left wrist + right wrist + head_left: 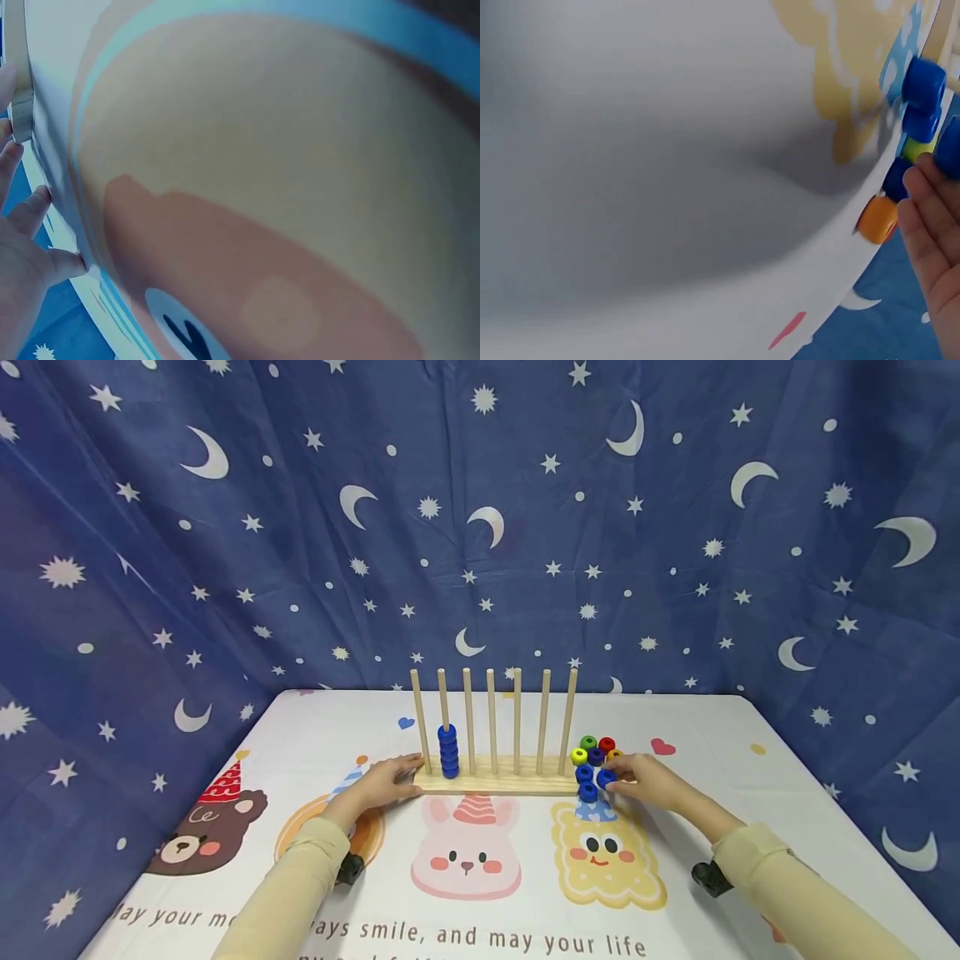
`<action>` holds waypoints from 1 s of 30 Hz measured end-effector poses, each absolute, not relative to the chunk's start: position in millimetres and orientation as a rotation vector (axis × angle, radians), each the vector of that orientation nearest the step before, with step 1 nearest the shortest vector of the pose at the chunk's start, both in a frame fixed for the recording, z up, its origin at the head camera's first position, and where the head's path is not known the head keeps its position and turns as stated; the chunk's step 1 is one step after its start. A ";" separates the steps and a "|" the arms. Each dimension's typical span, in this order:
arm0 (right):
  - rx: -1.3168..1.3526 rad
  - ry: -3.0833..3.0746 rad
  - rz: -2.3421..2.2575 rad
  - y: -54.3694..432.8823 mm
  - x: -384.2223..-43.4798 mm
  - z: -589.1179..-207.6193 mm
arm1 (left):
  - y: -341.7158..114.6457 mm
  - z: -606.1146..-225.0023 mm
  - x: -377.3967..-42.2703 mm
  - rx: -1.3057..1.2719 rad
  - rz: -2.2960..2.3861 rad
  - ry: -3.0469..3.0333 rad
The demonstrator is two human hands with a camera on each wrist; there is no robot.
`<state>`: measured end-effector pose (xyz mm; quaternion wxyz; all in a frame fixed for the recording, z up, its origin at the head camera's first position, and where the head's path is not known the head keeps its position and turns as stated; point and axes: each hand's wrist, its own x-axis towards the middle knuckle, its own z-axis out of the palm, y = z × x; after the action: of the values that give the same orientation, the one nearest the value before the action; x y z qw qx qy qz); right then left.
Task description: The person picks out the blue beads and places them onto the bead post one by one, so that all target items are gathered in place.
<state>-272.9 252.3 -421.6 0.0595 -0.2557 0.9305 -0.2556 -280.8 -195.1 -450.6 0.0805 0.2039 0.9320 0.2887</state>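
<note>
A blue bead (pixel 606 779) is held at about four o'clock of the head view, just off the right-hand end of the wooden peg rack (pixel 495 786), pinched at the fingertips of the right grip (pixel 645 777)! Whether the worktop (pixel 701 727) is touched by it cannot be told. Over at the rack's nine o'clock end, contact is made by the left grip (pixel 385 782), its fingers spread against the wood.

Around the pinched bead, two more blue ones are seen at eight and nine o'clock, with the yellow bead (pixel 579 757) at ten, the green bead (pixel 588 742) at eleven, the red bead (pixel 607 744) at twelve and the orange bead (pixel 615 755) at one.

Light, stiff and hard to break, that bead is judged; its glossy, rounded wall could be slippery and is best taken across opposite sides, the hole left uncovered. The rack, probably light enough to be nudged, is best held low at the base, as the slim pegs could be levered. On the second peg from the left, a blue stack (pixel 448 752) is seated.
</note>
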 end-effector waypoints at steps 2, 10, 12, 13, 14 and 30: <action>-0.793 2.821 -0.776 249.6 -269.8 -420.6 | -196.8 -451.4 -280.8 0.614 0.855 2.792; -0.757 2.844 -0.850 239.0 -258.7 -422.1 | -200.8 -453.1 -280.6 0.624 0.860 2.799; -0.744 2.851 -0.854 237.3 -255.8 -424.4 | -200.3 -453.7 -279.8 0.624 0.865 2.791; -0.746 2.852 -0.863 236.5 -254.2 -425.5 | -200.0 -454.1 -279.4 0.623 0.869 2.788; -0.746 2.852 -0.874 235.6 -252.6 -426.4 | -199.4 -454.4 -279.0 0.622 0.876 2.785; -0.902 2.867 -1.002 213.2 -234.3 -427.1 | -196.8 -454.5 -280.2 0.648 0.871 2.801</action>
<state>-234.3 213.2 -427.1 -0.0131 -0.2847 0.9048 -0.3163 -280.2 -196.8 -454.5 0.0684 0.2152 0.9302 0.2893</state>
